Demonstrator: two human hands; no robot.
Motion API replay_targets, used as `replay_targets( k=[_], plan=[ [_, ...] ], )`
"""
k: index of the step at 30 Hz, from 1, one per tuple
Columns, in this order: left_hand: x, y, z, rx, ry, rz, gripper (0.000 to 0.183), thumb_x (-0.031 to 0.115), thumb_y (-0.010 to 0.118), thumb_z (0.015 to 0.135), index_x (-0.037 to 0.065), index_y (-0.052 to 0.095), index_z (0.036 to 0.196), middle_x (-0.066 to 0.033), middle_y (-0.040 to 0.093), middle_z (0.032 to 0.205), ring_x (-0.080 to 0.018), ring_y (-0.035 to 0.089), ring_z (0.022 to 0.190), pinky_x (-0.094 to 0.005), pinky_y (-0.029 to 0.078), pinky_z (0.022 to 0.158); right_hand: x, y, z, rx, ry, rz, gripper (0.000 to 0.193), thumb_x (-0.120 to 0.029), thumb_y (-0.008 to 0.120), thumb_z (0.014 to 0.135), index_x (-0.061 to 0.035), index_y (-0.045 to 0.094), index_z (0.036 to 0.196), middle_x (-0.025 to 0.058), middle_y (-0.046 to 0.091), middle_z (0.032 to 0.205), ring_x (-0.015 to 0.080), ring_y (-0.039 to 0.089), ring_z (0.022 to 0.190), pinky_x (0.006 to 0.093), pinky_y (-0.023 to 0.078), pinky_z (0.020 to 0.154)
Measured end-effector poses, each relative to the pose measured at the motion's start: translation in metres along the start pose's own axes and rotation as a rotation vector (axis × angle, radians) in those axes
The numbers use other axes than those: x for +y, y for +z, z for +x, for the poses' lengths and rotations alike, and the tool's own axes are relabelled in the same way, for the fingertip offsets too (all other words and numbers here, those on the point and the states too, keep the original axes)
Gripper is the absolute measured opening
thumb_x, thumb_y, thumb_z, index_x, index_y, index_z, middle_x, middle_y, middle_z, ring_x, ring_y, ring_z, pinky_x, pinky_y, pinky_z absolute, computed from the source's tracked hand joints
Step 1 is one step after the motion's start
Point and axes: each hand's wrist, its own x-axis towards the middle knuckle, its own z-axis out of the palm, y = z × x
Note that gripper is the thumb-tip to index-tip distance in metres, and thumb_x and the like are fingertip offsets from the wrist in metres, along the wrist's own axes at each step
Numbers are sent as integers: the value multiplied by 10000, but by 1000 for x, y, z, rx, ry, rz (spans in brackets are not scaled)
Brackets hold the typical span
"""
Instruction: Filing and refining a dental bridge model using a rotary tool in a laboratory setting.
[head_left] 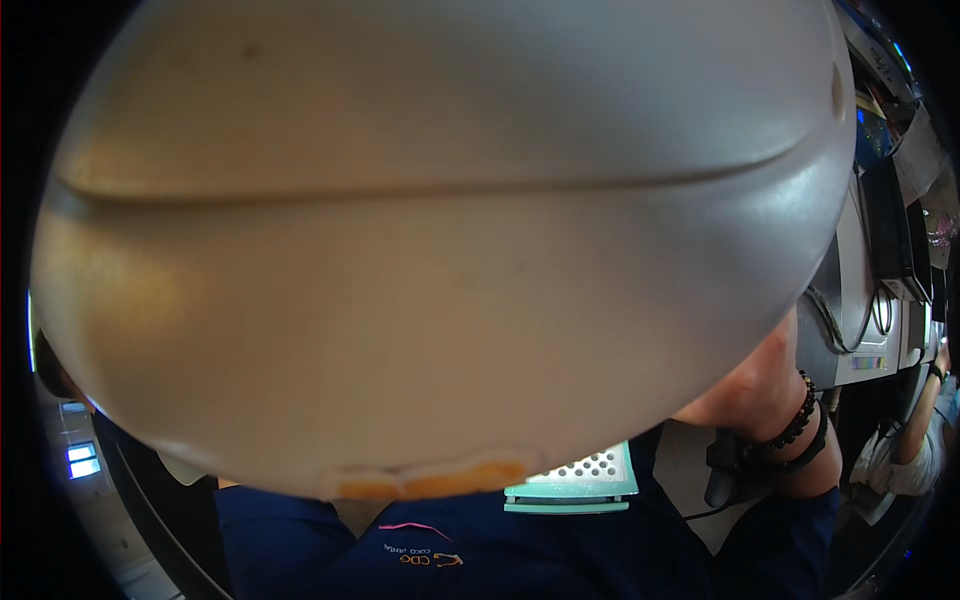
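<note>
A large, smooth, pale beige rounded object (440, 290) fills most of the view, very close up. A dark groove runs across it, and a ragged orange patch shows on its lower edge. My right hand (745, 390) reaches up behind its lower right side, with the fingers hidden by it; whether they grip it cannot be seen. A dark bead bracelet (800, 420) and a black strapped device (735, 465) are on that wrist. I cannot make out my left hand. Below the object, partly covered by it, is a mint-green-rimmed white tray (566, 507) with round holes.
To the right, a grey worktop (853, 368) carries a black box (890, 230) and a looped cable (835, 330). Another person's arm (915, 420) shows at the far right edge. My dark blue top (600, 560) spans the bottom.
</note>
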Motion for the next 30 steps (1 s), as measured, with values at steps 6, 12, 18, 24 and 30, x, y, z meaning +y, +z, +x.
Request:
replay_targets(
  k=[6,12,18,24,30],
  plan=[
    [1,0,-1,-2,12,31,136,122,617,976,16,701,980,-69,697,999,-161,655,925,-308,530,830,-2,-6,-2,-42,3,10,441,-464,837,658,-92,607,711,30,518,621,182,527,547,306,396,470],
    [0,-1,-1,-3,18,60,137,123,614,978,18,701,979,-70,698,1004,-161,656,929,-309,532,831,0,-1,-4,-22,-11,33,445,-473,823,665,-87,614,741,30,505,617,181,518,540,317,387,468],
    [0,-1,0,-6,25,86,139,124,611,980,19,702,978,-71,699,1009,-162,657,932,-310,533,833,0,-2,-4,-68,-14,23,444,-471,815,669,-86,607,746,32,506,624,182,518,542,322,392,474],
    [4,-1,2,-8,31,115,140,125,609,981,21,702,977,-72,700,1014,-162,659,936,-310,535,834,2,-1,-6,-69,-15,31,442,-467,813,668,-84,607,745,30,501,626,188,522,540,316,403,479],
    [9,-2,3,-9,38,144,142,126,606,983,22,702,977,-72,701,1020,-163,660,940,-311,536,836,0,1,-3,-35,-1,42,437,-458,827,660,-88,607,735,26,489,612,185,513,530,313,392,470]
  ],
)
